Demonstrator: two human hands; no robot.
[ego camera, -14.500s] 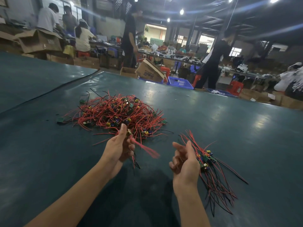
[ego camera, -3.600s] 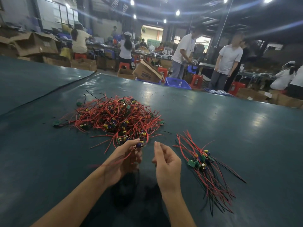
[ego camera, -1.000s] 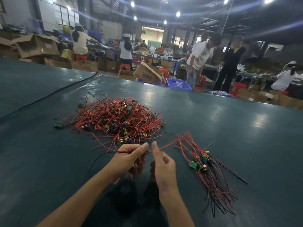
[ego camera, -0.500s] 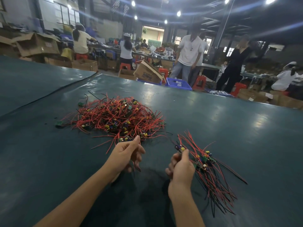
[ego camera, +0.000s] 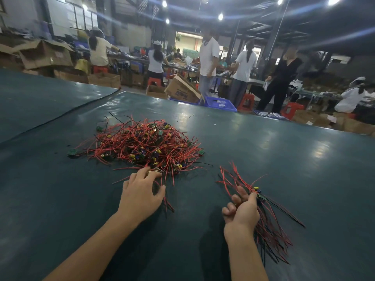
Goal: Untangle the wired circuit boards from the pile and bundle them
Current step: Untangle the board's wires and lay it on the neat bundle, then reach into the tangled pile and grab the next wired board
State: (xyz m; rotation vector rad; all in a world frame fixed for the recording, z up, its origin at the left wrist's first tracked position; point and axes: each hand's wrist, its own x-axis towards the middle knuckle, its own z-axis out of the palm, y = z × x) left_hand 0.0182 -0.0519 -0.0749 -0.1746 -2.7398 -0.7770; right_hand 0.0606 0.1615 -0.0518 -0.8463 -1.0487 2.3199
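Head cam: tangled pile (ego camera: 142,142) of red-wired boards sits mid tabletop (ego camera: 284,159), just beyond my hands. L hand (ego camera: 142,191) is at the pile's near edge, fingers spread, tips touching a small board (ego camera: 155,170), not closed round it. Sorted bundle (ego camera: 269,230) lies near-right. R hand (ego camera: 242,209) rests on it w/ thumb by its boards, fingers loosely curled; can't tell if it's gripping.

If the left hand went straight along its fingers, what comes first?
The left hand meets the near edge of the tangled pile first; its fingertips seem at a board there, contact unclear.
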